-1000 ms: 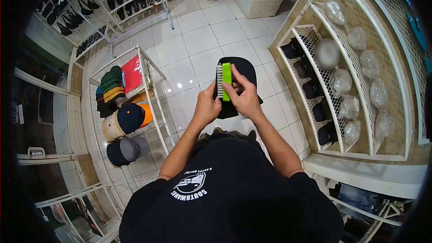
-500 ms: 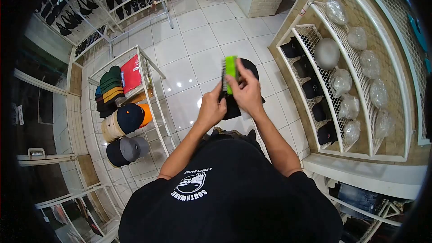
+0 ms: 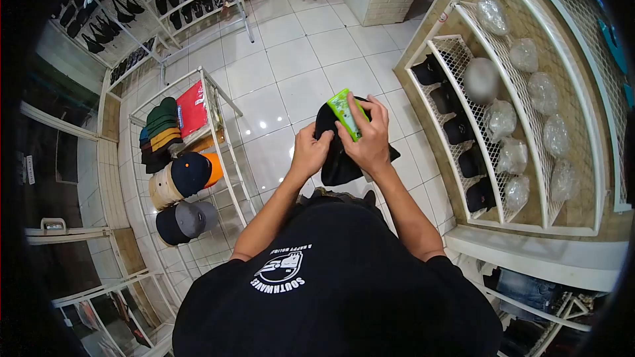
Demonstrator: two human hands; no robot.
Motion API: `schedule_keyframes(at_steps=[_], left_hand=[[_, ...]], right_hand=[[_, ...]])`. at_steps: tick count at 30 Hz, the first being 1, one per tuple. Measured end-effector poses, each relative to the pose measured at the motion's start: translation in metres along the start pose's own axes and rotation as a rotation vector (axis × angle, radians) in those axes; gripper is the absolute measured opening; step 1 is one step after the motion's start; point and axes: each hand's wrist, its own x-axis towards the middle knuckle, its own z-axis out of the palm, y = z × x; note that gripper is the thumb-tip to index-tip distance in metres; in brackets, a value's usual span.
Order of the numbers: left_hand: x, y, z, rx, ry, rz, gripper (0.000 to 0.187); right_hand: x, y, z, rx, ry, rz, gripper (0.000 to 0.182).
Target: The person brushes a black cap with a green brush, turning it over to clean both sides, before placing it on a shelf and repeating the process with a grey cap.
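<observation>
A black cap (image 3: 339, 166) is held out in front of my body, above the tiled floor. My left hand (image 3: 309, 152) pinches its left edge between thumb and fingers. In my right hand (image 3: 368, 144) is a bright green brush (image 3: 342, 107), its flat back facing up toward me. The brush lies over the cap, and its bristles are hidden beneath it. My right fingers cover part of the brush and of the cap's right side.
At left, a white rack (image 3: 227, 96) carries stacked caps (image 3: 190, 173) and a red packet (image 3: 192, 110). Wire shelves (image 3: 544, 188) at right hold black caps and plastic-wrapped items. Sandals stand on a rack (image 3: 173, 16) at the back left. White floor tiles (image 3: 261, 109) lie between them.
The brush has turned from on edge, bristles showing at its left, to flat over the cap with its back up. The cap has shifted, and my left hand now grips its left edge.
</observation>
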Motion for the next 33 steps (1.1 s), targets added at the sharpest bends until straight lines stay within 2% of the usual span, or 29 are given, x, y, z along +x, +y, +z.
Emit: schedule_keyframes(at_steps=[1, 3, 5, 7, 8, 9, 11, 14, 19, 21, 22, 23, 25, 26, 27, 30, 31, 33], left_hand=[[0.001, 0.001, -0.001, -0.002, -0.02, 0.004, 0.022], [-0.005, 0.007, 0.002, 0.042, 0.016, 0.07, 0.027], [-0.009, 0.017, 0.002, 0.11, 0.064, 0.065, 0.031], [-0.01, 0.028, 0.003, 0.159, 0.072, 0.093, 0.032], [-0.01, 0.03, 0.004, 0.207, 0.082, 0.121, 0.034], [-0.008, 0.03, 0.003, 0.205, 0.09, 0.125, 0.034], [-0.008, 0.027, -0.001, 0.259, 0.137, 0.108, 0.035], [-0.011, 0.026, -0.001, 0.289, 0.157, 0.105, 0.035], [-0.011, 0.027, 0.002, 0.3, 0.172, 0.104, 0.037], [-0.011, 0.027, -0.005, 0.324, 0.18, 0.092, 0.037], [-0.013, 0.027, -0.006, 0.345, 0.178, 0.075, 0.037], [-0.012, 0.029, -0.005, 0.341, 0.18, 0.076, 0.037], [-0.013, 0.032, -0.004, 0.362, 0.216, 0.072, 0.037], [-0.012, 0.029, -0.005, 0.362, 0.216, 0.072, 0.037], [-0.012, 0.023, -0.008, 0.337, 0.223, 0.075, 0.038], [-0.009, 0.026, -0.01, 0.263, 0.249, 0.084, 0.038], [-0.012, 0.027, -0.009, 0.215, 0.258, 0.082, 0.038], [-0.008, 0.021, -0.01, 0.275, 0.265, 0.09, 0.037]], right_hand=[[0.002, -0.003, -0.002, 0.0, 0.001, -0.001, 0.067], [0.004, -0.007, -0.009, -0.243, -0.076, -0.116, 0.067], [0.002, 0.005, 0.0, -0.205, -0.11, -0.103, 0.068], [-0.004, 0.009, 0.011, -0.119, -0.028, 0.131, 0.069], [-0.009, 0.009, 0.017, -0.2, 0.029, 0.023, 0.069], [-0.014, -0.004, 0.016, -0.13, -0.058, 0.023, 0.066], [-0.022, 0.001, 0.02, -0.102, -0.101, -0.014, 0.066], [-0.012, 0.015, 0.017, -0.218, -0.02, 0.131, 0.065], [-0.02, 0.001, 0.032, -0.102, -0.003, 0.034, 0.064], [-0.009, 0.023, 0.024, -0.251, -0.061, 0.119, 0.064], [-0.008, 0.027, 0.023, -0.166, 0.003, 0.189, 0.065], [-0.01, 0.026, 0.025, -0.168, 0.002, 0.186, 0.065], [-0.021, 0.01, 0.031, -0.208, -0.067, 0.008, 0.063], [-0.031, 0.006, 0.037, -0.106, -0.125, -0.037, 0.064], [-0.032, 0.009, 0.034, -0.105, -0.128, -0.033, 0.064], [-0.018, 0.031, 0.031, -0.173, 0.026, 0.159, 0.068], [-0.024, 0.028, 0.032, -0.173, 0.019, 0.162, 0.068], [-0.031, 0.013, 0.038, -0.208, -0.025, -0.01, 0.066]])
